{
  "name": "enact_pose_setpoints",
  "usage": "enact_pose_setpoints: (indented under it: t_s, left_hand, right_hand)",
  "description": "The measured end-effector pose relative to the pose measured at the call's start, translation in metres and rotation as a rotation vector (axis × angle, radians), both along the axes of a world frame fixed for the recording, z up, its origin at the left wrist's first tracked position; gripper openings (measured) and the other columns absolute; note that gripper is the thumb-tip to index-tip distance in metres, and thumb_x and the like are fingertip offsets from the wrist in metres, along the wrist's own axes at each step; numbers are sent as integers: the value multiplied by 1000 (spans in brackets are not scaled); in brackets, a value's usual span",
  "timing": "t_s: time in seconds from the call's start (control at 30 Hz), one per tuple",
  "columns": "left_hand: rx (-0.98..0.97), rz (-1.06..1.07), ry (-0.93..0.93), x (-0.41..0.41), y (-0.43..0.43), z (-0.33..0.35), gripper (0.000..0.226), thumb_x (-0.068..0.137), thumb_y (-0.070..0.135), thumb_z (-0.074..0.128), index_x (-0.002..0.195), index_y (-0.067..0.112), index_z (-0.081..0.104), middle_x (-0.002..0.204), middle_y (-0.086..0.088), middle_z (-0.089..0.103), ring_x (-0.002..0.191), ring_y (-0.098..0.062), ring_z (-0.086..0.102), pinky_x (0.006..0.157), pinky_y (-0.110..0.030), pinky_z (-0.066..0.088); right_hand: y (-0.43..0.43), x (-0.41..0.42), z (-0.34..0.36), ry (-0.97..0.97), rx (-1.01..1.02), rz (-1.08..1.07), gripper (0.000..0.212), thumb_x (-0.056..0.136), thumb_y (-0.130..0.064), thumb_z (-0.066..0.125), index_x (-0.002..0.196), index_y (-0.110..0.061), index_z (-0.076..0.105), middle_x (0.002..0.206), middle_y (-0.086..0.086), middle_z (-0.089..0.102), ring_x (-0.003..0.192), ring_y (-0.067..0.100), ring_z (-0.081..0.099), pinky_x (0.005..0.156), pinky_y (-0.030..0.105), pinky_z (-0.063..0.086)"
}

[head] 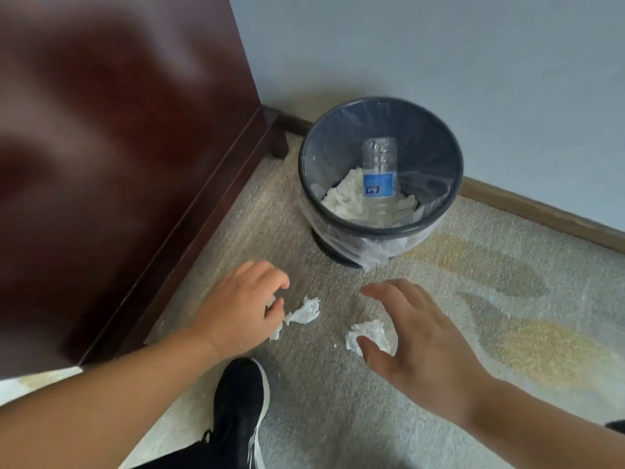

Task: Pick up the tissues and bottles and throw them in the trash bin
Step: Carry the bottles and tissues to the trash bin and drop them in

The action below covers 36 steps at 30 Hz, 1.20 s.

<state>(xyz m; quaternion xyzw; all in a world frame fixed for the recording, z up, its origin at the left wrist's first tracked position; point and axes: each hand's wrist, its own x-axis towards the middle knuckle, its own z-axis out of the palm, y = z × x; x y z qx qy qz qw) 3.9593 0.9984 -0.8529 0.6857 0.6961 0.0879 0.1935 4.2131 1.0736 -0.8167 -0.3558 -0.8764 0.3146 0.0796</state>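
A dark round trash bin [455, 194] with a clear liner stands on the carpet near the wall. Inside it lie white tissues [345, 194] and a clear plastic bottle [379, 177] with a blue label. Two crumpled white tissues lie on the carpet in front of the bin. My left hand [240, 313] pinches the edge of the left tissue [304, 313] with curled fingers. Just over the right tissue [370, 335] hovers my right hand [416, 343], fingers spread, the thumb touching it.
A dark wooden furniture panel [118, 147] rises on the left, its base running diagonally along the carpet. A light blue wall with a brown baseboard [541, 211] runs behind the bin. My black shoe [241, 411] rests on the carpet below the hands.
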Motion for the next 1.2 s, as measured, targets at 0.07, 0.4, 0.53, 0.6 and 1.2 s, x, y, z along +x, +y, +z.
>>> enact_pose_setpoints:
  t_s: [0.07,0.4,0.53,0.6,1.2]
  left_hand:
    - [-116,8,66,-3,-11,-30,27,85,30,53,111,24,54,105,10,51,101,-14,48,83,-28,40]
    - [-424,153,168,-1,-23,-144,78,81,51,58,146,29,22,151,-7,22,137,-27,19,111,-40,27]
    - [-545,157,186,-6,-19,-163,87,77,49,66,147,31,16,154,-8,6,140,-32,10,112,-44,26]
    - [-553,164,208,-8,-19,-169,73,80,38,67,141,26,28,149,-9,15,134,-31,21,106,-41,34]
    - [-437,66,103,51,0,-177,26,84,6,53,109,14,49,116,-8,46,70,-17,43,56,-31,37]
  right_hand:
    - [-3,0,-20,-34,5,55,53,79,-36,64,126,-15,50,112,-3,55,102,19,53,83,28,47]
    - [2,-7,-91,-128,-35,42,54,76,-34,67,124,-19,48,112,-3,53,98,18,53,82,28,44]
    - [5,-7,-105,-173,-46,40,57,76,-35,69,126,-18,48,113,-1,54,99,21,53,83,33,47]
    - [6,-6,-110,-192,-44,37,57,76,-35,69,126,-19,47,112,-1,53,98,21,53,83,31,46]
    - [2,0,-155,-330,-78,0,63,76,-42,65,132,-27,41,125,-2,47,111,20,45,93,36,44]
